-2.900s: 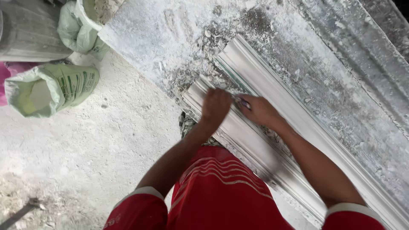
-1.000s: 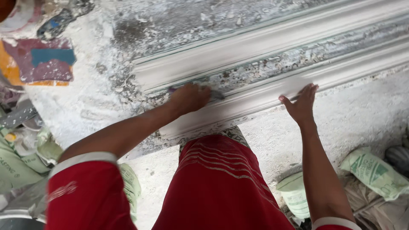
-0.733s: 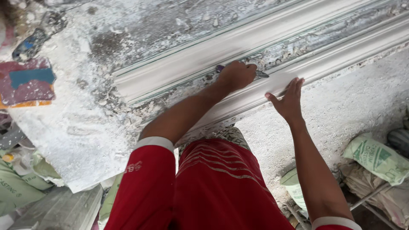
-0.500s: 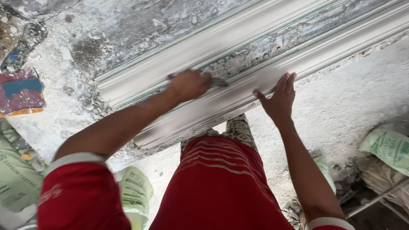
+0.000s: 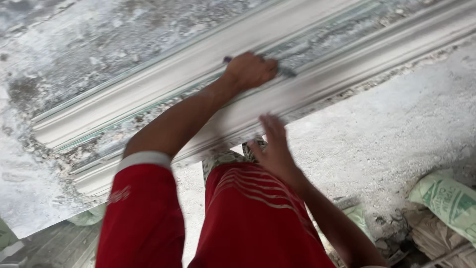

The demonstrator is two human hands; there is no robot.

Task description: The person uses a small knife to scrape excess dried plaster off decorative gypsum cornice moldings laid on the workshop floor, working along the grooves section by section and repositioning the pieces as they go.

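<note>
On the far left, a dusty grey slab (image 5: 29, 178) lies under everything, with white powder all over it. On top of it runs a long white plaster moulding (image 5: 163, 79), stretching from the lower left up to the upper right. The left hand (image 5: 250, 69) is closed tight around a small tool (image 5: 285, 72); only its dark tip and a bit of its end poke out, so I cannot tell just what kind of tool it is. The tip touches the groove in the middle of the moulding. It looks like the scraping or smoothing step. The right hand (image 5: 275, 149) is blurry, held open near the front edge of the moulding, holding nothing. A good next move would need a steady, gentle pull along the groove. On the far right lies a green and white sack (image 5: 448, 196).
</note>
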